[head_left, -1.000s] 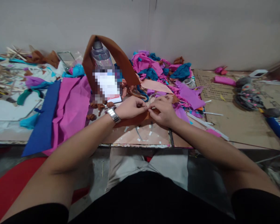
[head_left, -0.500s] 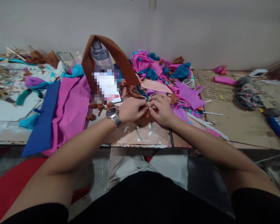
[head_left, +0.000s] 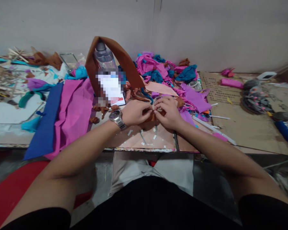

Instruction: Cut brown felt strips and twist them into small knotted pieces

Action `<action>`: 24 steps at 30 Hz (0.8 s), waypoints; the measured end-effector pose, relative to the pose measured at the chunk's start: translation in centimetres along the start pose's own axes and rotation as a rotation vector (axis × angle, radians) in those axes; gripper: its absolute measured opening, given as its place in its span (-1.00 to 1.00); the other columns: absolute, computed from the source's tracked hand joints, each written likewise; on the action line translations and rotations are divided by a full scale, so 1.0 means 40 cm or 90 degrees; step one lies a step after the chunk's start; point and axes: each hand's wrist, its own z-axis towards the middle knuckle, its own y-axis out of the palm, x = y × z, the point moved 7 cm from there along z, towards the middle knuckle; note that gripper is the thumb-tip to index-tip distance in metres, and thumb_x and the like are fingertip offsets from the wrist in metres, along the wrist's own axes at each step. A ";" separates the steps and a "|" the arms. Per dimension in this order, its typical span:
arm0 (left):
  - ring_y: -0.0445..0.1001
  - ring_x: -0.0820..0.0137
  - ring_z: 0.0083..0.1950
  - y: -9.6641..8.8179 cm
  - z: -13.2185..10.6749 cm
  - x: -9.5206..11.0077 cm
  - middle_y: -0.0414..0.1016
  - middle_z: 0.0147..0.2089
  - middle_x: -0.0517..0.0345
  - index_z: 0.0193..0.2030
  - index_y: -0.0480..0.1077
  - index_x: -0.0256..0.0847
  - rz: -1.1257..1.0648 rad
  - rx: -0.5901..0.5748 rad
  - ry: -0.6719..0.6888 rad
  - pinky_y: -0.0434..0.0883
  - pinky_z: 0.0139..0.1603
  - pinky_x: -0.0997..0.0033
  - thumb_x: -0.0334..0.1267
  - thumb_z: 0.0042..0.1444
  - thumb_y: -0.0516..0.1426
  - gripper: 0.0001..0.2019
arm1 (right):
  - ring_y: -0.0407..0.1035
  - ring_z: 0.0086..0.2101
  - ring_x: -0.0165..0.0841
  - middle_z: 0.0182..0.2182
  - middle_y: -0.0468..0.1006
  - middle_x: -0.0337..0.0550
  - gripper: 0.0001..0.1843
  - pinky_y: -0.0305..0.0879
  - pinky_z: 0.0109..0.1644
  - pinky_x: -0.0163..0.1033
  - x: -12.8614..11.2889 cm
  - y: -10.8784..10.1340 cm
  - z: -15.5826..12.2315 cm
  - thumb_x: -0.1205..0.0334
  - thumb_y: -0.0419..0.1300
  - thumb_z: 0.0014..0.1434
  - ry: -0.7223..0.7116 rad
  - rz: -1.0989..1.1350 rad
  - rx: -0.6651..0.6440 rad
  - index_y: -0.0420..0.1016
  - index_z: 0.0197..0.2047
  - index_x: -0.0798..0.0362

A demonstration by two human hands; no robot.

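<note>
My left hand, with a metal watch on the wrist, and my right hand meet over the table's front middle. Both pinch a small bunched piece of brown fabric between their fingertips. A long strip of the same brown fabric arches up behind them, draped over a clear plastic bottle. Small white scraps lie on the board just in front of my hands.
Pink and blue cloth sheets lie at left. A heap of pink, purple and teal scraps is behind my hands. Wooden sticks clutter the far left. Cardboard, a dark bundle and a blue object are at right.
Both hands drew slightly closer and further from me, bunching the brown fabric tighter. My left wrist turned so the watch face shows. The rest is unchanged.
</note>
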 end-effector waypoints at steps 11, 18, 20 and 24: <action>0.57 0.31 -0.27 0.004 0.002 0.009 0.66 -0.26 0.08 -0.16 0.59 -0.19 -0.048 -0.041 -0.012 0.30 -0.22 0.33 -0.16 0.32 0.09 -0.75 | 0.33 0.12 -0.07 -0.05 0.66 -0.16 -0.94 0.02 0.21 0.17 -0.011 -0.007 0.000 0.24 0.23 0.27 -0.009 -0.008 0.010 0.52 -0.27 -0.05; 0.52 0.37 -0.32 -0.001 0.005 -0.012 0.62 -0.31 0.12 -0.20 0.56 -0.21 -0.144 -0.059 -0.053 0.34 -0.21 0.39 -0.20 0.26 0.13 -0.80 | 0.33 0.11 -0.05 -0.08 0.65 -0.13 -0.94 0.05 0.18 0.16 -0.002 -0.012 -0.001 0.22 0.23 0.29 0.000 -0.013 0.021 0.50 -0.26 -0.05; 0.51 0.38 -0.33 -0.009 0.006 -0.019 0.62 -0.32 0.13 -0.20 0.56 -0.21 -0.142 -0.050 -0.063 0.34 -0.21 0.39 -0.21 0.25 0.13 -0.80 | 0.35 0.10 -0.05 -0.08 0.65 -0.11 -0.94 0.06 0.17 0.15 -0.001 -0.011 -0.001 0.22 0.22 0.29 -0.001 -0.012 0.022 0.50 -0.26 -0.05; 0.48 0.38 -0.36 -0.020 0.006 -0.032 0.59 -0.35 0.14 -0.20 0.57 -0.22 -0.123 -0.040 -0.097 0.33 -0.21 0.37 -0.22 0.21 0.13 -0.80 | 0.36 0.06 -0.07 -0.09 0.65 -0.11 -0.94 0.08 0.15 0.13 -0.001 -0.012 0.001 0.24 0.23 0.27 -0.004 -0.014 0.025 0.48 -0.28 -0.03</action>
